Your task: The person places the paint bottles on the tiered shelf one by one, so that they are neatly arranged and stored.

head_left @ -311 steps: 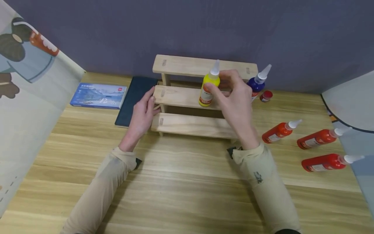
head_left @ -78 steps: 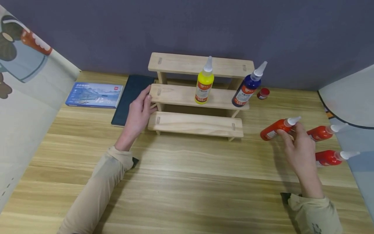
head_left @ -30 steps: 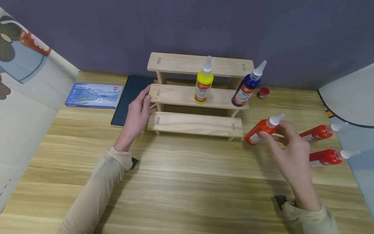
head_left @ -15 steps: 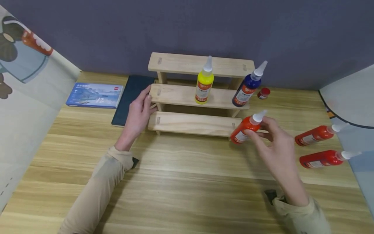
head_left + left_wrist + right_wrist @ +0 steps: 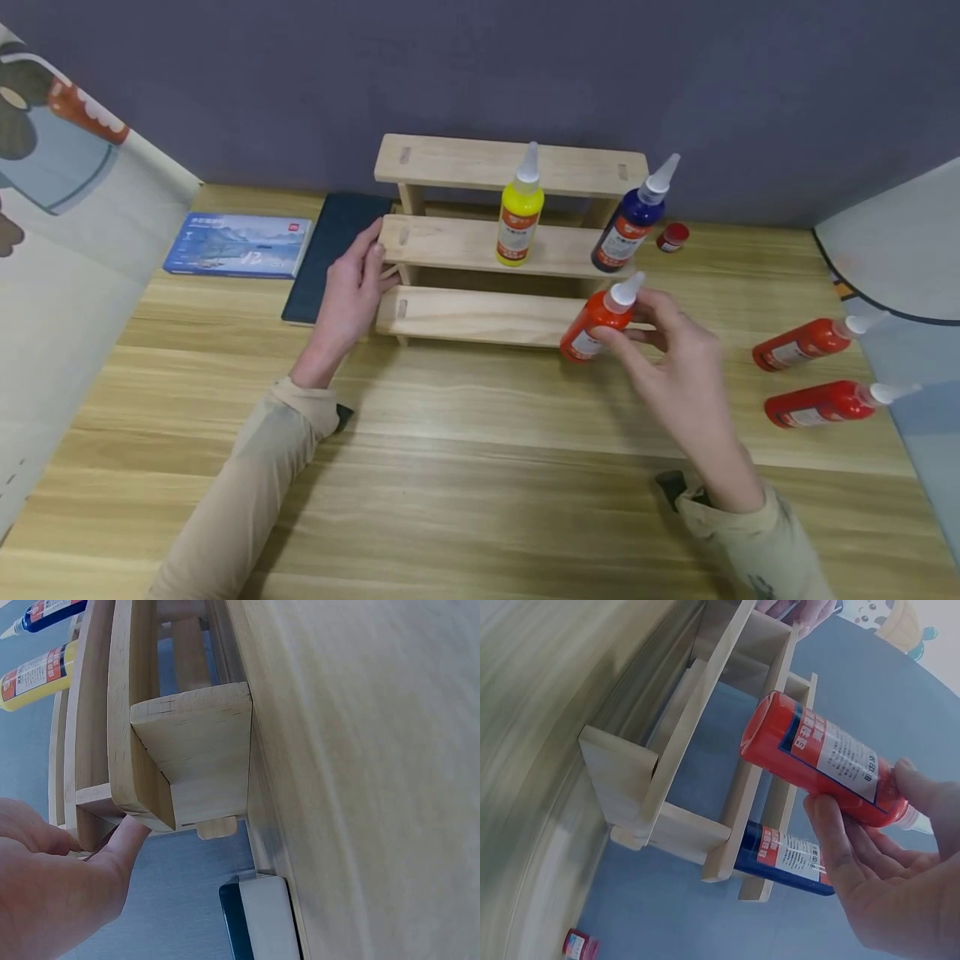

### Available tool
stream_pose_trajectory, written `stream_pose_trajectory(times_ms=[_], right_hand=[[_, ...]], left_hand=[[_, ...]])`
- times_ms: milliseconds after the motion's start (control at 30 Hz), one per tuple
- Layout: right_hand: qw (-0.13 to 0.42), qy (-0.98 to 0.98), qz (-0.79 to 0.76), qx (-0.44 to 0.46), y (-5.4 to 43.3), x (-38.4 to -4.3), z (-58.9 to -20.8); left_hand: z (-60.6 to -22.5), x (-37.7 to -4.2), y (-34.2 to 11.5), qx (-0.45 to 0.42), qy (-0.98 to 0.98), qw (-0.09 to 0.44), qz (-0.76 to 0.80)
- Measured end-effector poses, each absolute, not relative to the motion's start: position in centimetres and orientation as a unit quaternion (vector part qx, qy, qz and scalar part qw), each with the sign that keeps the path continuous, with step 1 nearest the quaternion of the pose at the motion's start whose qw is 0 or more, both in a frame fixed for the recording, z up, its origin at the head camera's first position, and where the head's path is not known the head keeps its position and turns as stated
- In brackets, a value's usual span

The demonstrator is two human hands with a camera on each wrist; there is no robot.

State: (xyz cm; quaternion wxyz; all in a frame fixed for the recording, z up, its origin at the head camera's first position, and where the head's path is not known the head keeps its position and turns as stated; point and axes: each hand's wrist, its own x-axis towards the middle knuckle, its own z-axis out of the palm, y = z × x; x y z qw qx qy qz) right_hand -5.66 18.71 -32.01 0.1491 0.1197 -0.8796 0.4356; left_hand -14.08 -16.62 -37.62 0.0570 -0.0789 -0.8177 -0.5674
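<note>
My right hand pinches an orange-red paint bottle with a white nozzle cap between thumb and fingers. It is tilted and held over the right part of the bottom step; the right wrist view shows its base off the wood. My left hand grips the left end of the middle step of the three-tier wooden stand, and the left wrist view has the thumb at that end. On the middle step stand a yellow paint bottle and, at the right end, a dark blue paint bottle.
Two red paint bottles, an upper one and a lower one, lie on their sides at the right. A small red jar is behind. A blue box and dark flat book lie left. A dark wall backs the table.
After leaving the yellow bottle on the middle step, my right hand took the nearest orange-red bottle from the table at right and carried it left to the stand. My left hand stayed put.
</note>
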Motion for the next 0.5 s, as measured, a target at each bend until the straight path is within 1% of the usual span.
stream_pose_trajectory(times_ms=[500], right_hand=[[0.123, -0.867, 0.469, 0.114, 17.0, -6.2, -31.3]], left_hand=[[-37.6, -14.1, -16.6, -0.082, -0.826, 0.069, -0.554]])
